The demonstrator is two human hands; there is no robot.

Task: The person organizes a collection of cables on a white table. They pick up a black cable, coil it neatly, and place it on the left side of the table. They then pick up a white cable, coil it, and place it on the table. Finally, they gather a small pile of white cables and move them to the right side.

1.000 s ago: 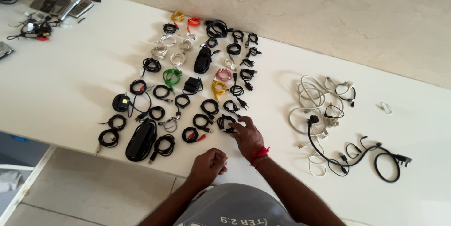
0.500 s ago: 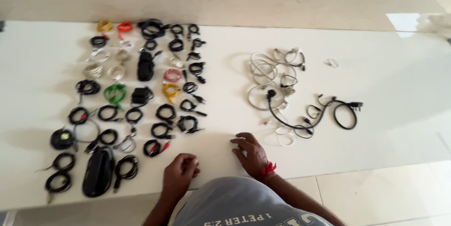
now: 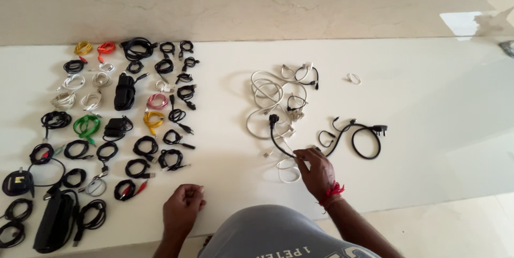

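Cables cover a white table (image 3: pixel 428 102) seen from above: neat coiled bundles (image 3: pixel 112 129) in rows at left, a loose tangle (image 3: pixel 278 102) at right. The right hand (image 3: pixel 317 173) pinches a black cable (image 3: pixel 278 140) at the tangle's near edge, as if to lift it free; the left hand (image 3: pixel 183 210) rests curled shut, empty.

Home interior: white counter (image 3: pixel 428 129), beige marble wall (image 3: pixel 257 1), tiled floor (image 3: pixel 455 226).

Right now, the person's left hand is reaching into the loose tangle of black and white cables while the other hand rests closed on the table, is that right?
Not quite: in the head view it is the right hand that reaches into the loose tangle of black and white cables. The left hand is the one resting closed on the table.
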